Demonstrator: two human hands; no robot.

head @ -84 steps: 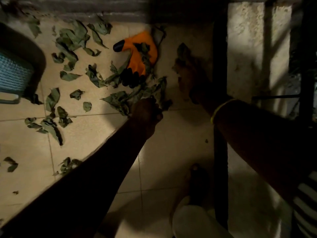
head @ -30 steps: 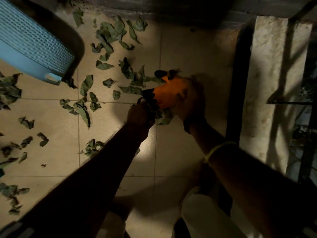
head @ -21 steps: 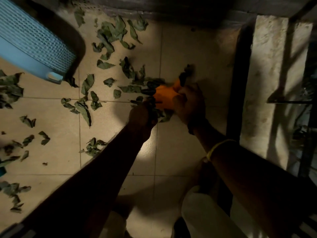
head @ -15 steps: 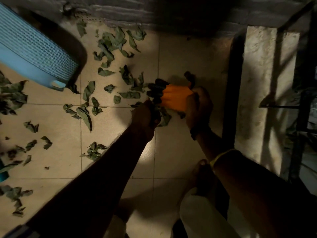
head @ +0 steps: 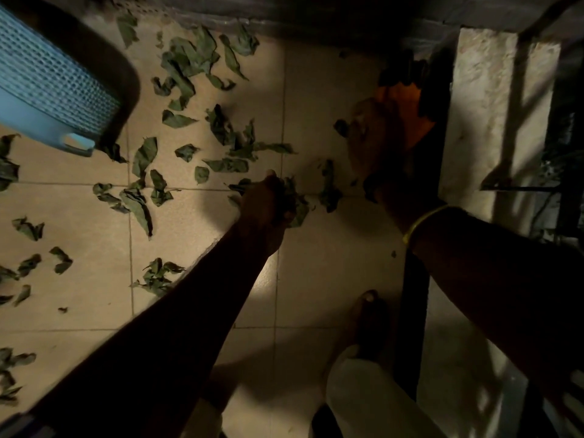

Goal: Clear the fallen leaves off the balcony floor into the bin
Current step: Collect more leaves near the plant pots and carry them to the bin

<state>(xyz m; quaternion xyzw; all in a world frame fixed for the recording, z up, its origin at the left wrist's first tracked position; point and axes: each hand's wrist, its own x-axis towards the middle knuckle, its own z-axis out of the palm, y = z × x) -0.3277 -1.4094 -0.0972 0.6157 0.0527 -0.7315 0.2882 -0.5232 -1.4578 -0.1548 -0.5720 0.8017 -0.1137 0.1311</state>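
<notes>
Light: dim, warm; brightest on floor tiles at left edge.
Shadow: arms near-black; far edge and right side dark.
Blur: right hand smeared; bin soft.

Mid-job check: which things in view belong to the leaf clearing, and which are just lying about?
Job:
- loose leaves on the floor tiles
- leaf bunch gripped in left hand
- blue bin, upper left

Lying about:
- orange glove at right hand; grip unclear
- dark railing post
</notes>
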